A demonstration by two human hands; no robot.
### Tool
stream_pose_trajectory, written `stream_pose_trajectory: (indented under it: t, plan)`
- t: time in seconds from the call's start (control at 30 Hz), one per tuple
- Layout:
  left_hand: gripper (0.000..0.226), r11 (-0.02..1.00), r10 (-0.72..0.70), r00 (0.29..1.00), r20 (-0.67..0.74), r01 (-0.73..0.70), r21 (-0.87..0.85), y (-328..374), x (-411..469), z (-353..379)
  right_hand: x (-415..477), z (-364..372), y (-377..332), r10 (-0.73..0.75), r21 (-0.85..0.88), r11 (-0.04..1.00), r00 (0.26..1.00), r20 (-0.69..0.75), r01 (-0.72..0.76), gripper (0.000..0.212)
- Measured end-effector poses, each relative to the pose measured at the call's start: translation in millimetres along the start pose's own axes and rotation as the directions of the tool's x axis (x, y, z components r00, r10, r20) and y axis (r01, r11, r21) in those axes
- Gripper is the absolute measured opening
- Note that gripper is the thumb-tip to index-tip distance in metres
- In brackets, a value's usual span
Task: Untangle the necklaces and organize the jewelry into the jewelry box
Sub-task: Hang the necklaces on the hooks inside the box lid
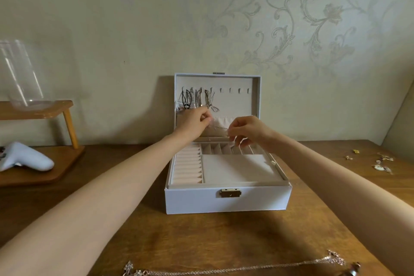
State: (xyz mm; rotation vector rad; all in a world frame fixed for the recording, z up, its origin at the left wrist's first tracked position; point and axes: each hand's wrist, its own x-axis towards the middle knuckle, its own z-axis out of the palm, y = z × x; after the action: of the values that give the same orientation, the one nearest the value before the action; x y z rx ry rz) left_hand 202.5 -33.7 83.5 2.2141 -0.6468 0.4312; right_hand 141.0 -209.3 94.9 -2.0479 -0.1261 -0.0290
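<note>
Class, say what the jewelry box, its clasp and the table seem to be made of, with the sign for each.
Jewelry box: likely white faux leather, smooth matte outside; pale, velvet-like lining. Clasp: gold-toned metal, by its shine. Table: brown wood, grain visible, slight sheen.
</note>
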Motion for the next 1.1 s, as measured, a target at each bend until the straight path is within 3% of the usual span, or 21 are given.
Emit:
stream_pose_trajectory:
  t: [0.1,0.2,0.3,0.4,0.73,0.97,1.1]
  plan:
    - [0.010,0.995,-0.060,0.993,-0.106,0.051,-0.087,-4,6,3,17,-2,2,-0.061,0.023,0.997,0.976,-0.209,0.067,0.012]
    - [0.016,0.994,-0.064,0.991,-0.122,0.051,-0.101,-5,9,6,37,0,2,-0.276,-0.225,0.954,0.867,-0.415,0.197,0.014]
    - [0.009,0.999,-0.010,0.998,-0.070,0.013,0.040,-4,6,6,47,2,3,-0.459,-0.606,0.779,0.805,-0.376,0.161,0.002]
    - [0.008,0.990,0.033,0.997,-0.064,-0.024,0.137,-3,4,2,53,2,8,-0.507,-0.710,0.697,0.770,-0.387,0.101,0.007]
    - [0.010,0.955,0.078,0.975,-0.207,-0.014,0.295,10,26,8,56,-4,13,-0.285,-0.564,0.825,0.828,-0.483,-0.045,0.015]
    - [0.012,0.990,0.003,0.972,-0.234,0.030,0.139,16,35,5,60,-1,12,-0.184,-0.454,0.891,0.886,-0.425,-0.032,0.007]
    - [0.010,0.995,0.020,0.970,-0.244,0.005,0.102,16,34,2,56,-2,11,-0.190,-0.362,0.932,0.870,-0.455,0.014,0.007]
